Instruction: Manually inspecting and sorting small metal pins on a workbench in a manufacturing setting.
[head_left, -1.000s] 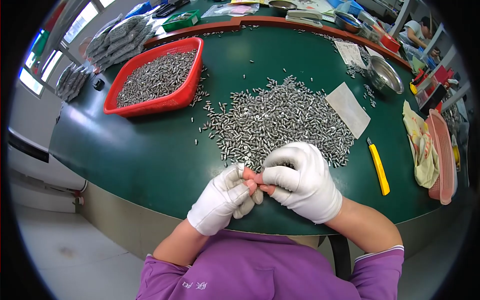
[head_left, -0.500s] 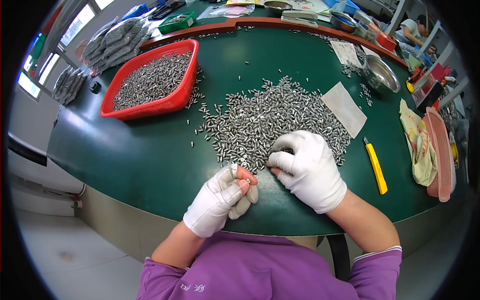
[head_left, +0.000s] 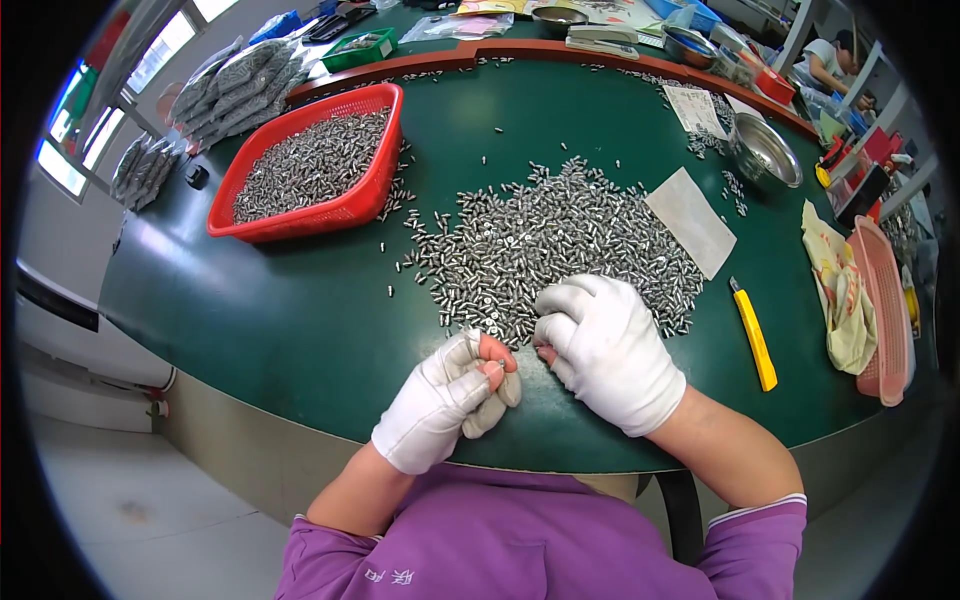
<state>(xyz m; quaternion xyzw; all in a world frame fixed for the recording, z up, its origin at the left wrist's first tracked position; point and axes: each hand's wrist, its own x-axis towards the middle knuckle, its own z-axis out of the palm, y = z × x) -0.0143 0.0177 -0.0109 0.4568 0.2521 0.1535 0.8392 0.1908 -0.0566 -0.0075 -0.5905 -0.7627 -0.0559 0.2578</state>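
Head view: right hand (head_left: 610, 350) rests on pin pile (head_left: 550, 245).

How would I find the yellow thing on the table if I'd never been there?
Start at the big green table and go to the person's right hand in its white glove. Just past it to the right lies the yellow knife, a thin stick alone on bare green, between the pile of small metal parts and a crumpled cloth. Nothing else close by is long, thin and bright yellow.
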